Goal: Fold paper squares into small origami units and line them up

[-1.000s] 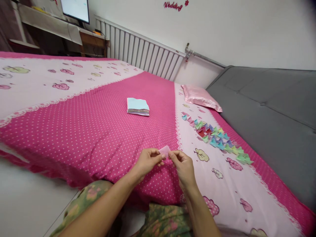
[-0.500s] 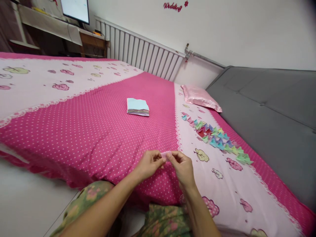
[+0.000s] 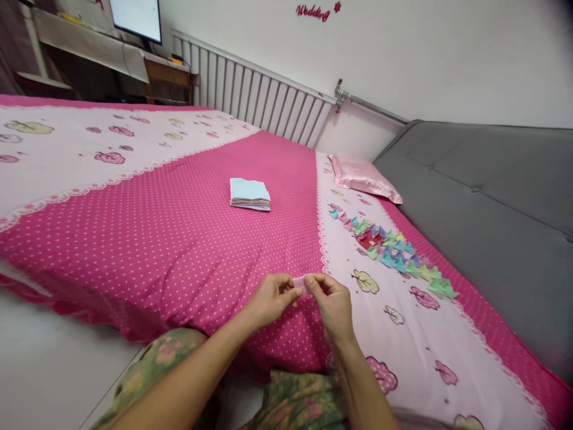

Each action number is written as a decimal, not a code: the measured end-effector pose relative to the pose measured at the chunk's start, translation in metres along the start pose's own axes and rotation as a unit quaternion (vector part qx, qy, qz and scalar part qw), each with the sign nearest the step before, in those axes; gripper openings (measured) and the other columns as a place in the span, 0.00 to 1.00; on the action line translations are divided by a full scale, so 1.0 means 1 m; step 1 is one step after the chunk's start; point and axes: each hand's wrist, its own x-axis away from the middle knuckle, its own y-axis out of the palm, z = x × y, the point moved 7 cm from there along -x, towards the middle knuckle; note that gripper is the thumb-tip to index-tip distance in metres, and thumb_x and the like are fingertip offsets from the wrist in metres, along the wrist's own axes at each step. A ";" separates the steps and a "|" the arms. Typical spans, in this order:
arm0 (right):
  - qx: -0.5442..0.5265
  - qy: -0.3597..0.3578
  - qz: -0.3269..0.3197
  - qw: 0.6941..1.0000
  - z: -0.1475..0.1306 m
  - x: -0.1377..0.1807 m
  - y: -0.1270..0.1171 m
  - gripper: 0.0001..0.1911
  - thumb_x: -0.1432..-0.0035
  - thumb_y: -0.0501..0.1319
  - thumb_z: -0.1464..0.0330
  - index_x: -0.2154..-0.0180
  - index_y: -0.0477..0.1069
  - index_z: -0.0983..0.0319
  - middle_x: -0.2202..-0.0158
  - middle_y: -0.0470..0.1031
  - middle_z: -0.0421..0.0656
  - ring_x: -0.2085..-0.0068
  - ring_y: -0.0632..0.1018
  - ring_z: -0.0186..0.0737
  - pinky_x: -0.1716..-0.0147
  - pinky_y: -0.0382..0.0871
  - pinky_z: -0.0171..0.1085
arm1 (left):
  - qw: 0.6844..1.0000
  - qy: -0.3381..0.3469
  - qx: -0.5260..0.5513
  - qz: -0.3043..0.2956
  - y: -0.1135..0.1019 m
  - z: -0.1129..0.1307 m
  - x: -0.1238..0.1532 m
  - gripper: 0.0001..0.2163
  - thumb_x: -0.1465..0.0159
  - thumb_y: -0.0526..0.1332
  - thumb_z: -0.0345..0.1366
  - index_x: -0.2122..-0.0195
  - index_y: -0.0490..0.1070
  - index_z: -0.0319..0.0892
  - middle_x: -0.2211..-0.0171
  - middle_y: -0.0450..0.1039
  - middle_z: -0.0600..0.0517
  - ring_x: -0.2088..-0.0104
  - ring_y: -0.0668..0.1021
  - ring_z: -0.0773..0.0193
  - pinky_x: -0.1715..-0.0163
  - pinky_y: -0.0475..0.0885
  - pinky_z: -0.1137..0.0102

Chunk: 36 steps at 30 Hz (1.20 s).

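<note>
A small piece of pink paper (image 3: pixel 301 285) is pinched between my two hands above the bed's near edge. My left hand (image 3: pixel 276 295) grips its left side, with thumb and fingers closed. On the other side, my right hand (image 3: pixel 329 300) holds it with the thumb pressed on top. Most of the paper is hidden by my fingers, so its folds cannot be made out. Farther back on the bed lies a stack of square paper sheets (image 3: pixel 249 194), light blue on top. To the right, several small folded paper shapes (image 3: pixel 398 254) in many colours sit in rows.
The bedspread (image 3: pixel 188 233) is pink with white dots and pale printed bands. A pink pillow (image 3: pixel 364 179) lies by the grey padded headboard (image 3: pixel 483 179). White railings (image 3: pixel 255 86) run behind the bed. A desk with a monitor (image 3: pixel 136 21) stands at the far left.
My right thumb has shifted slightly to the right along the pink paper. Both hands otherwise stay in nearly the same place, and the stack and folded shapes have not moved.
</note>
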 end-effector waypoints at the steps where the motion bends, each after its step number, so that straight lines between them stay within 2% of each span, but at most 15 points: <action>1: 0.005 -0.002 0.000 1.000 0.000 0.000 0.000 0.10 0.52 0.62 0.63 0.72 0.74 0.64 0.76 0.74 0.40 0.73 0.71 0.35 0.71 0.64 0.33 | 1.000 0.000 0.000 -0.001 0.000 0.000 0.000 0.10 0.45 0.56 0.39 0.79 0.65 0.37 0.83 0.65 0.54 0.82 0.64 0.71 0.81 0.56 0.75; 6: 0.017 -0.010 0.002 1.000 0.000 -0.001 -0.003 0.10 0.52 0.62 0.63 0.74 0.73 0.64 0.79 0.72 0.38 0.75 0.70 0.33 0.73 0.64 0.32 | 1.000 -0.001 0.014 -0.005 0.003 -0.002 0.001 0.09 0.45 0.57 0.37 0.78 0.66 0.37 0.82 0.66 0.54 0.81 0.66 0.71 0.80 0.58 0.75; 9: 0.022 -0.002 0.002 1.000 0.000 -0.002 -0.002 0.10 0.51 0.61 0.62 0.73 0.74 0.64 0.78 0.73 0.39 0.75 0.71 0.34 0.73 0.64 0.32 | 0.999 -0.001 0.037 0.010 0.003 -0.004 0.000 0.10 0.45 0.57 0.38 0.79 0.65 0.37 0.83 0.65 0.55 0.82 0.65 0.71 0.81 0.57 0.75; 15: 0.003 -0.019 0.006 1.000 -0.005 -0.002 0.000 0.12 0.48 0.59 0.63 0.66 0.73 0.63 0.69 0.76 0.43 0.67 0.75 0.38 0.68 0.68 0.35 | 0.995 -0.016 0.070 0.073 -0.007 -0.004 -0.002 0.09 0.48 0.59 0.39 0.78 0.66 0.37 0.82 0.65 0.54 0.81 0.67 0.70 0.80 0.59 0.75; 18: -0.007 -0.019 -0.004 1.000 -0.005 -0.001 0.001 0.11 0.50 0.60 0.64 0.65 0.72 0.63 0.67 0.76 0.45 0.65 0.75 0.39 0.67 0.69 0.36 | 0.996 0.004 0.035 0.076 -0.009 -0.001 -0.002 0.10 0.46 0.58 0.40 0.77 0.67 0.37 0.81 0.65 0.54 0.80 0.67 0.70 0.80 0.59 0.75; 23: 0.038 -0.031 -0.006 0.999 -0.005 -0.001 0.001 0.09 0.52 0.62 0.66 0.67 0.73 0.63 0.69 0.76 0.44 0.67 0.76 0.40 0.67 0.69 0.37 | 0.990 0.046 -0.101 0.091 -0.012 0.005 0.002 0.11 0.43 0.56 0.40 0.77 0.69 0.38 0.80 0.67 0.53 0.78 0.69 0.68 0.78 0.60 0.74; 26: 0.063 -0.029 -0.002 0.998 -0.005 0.000 0.000 0.09 0.52 0.61 0.66 0.68 0.73 0.64 0.70 0.76 0.44 0.68 0.76 0.40 0.68 0.70 0.37 | 0.984 0.061 -0.130 0.102 -0.012 0.009 0.005 0.08 0.44 0.57 0.38 0.70 0.72 0.39 0.75 0.72 0.51 0.75 0.72 0.66 0.75 0.64 0.73; 30: 0.084 -0.030 -0.018 0.996 -0.005 0.000 0.003 0.09 0.51 0.60 0.66 0.67 0.73 0.63 0.69 0.77 0.44 0.67 0.76 0.40 0.68 0.71 0.36 | 0.989 0.051 -0.077 0.115 -0.015 0.008 0.005 0.15 0.45 0.58 0.37 0.57 0.68 0.38 0.67 0.74 0.47 0.71 0.75 0.64 0.71 0.68 0.71; 33: 0.093 -0.032 -0.027 0.995 -0.006 0.000 0.005 0.09 0.51 0.60 0.66 0.67 0.73 0.63 0.69 0.77 0.44 0.67 0.77 0.39 0.68 0.72 0.36 | 0.993 0.042 -0.036 0.105 -0.014 0.006 0.003 0.14 0.45 0.58 0.37 0.58 0.69 0.38 0.63 0.74 0.44 0.68 0.76 0.63 0.68 0.70 0.69; 36: 0.103 -0.033 -0.028 0.994 -0.006 0.001 0.006 0.09 0.51 0.60 0.66 0.67 0.73 0.63 0.69 0.76 0.44 0.68 0.77 0.39 0.68 0.73 0.36 | 0.995 0.019 -0.001 0.097 -0.014 0.003 0.002 0.12 0.46 0.60 0.37 0.62 0.70 0.37 0.67 0.75 0.45 0.69 0.76 0.62 0.68 0.71 0.68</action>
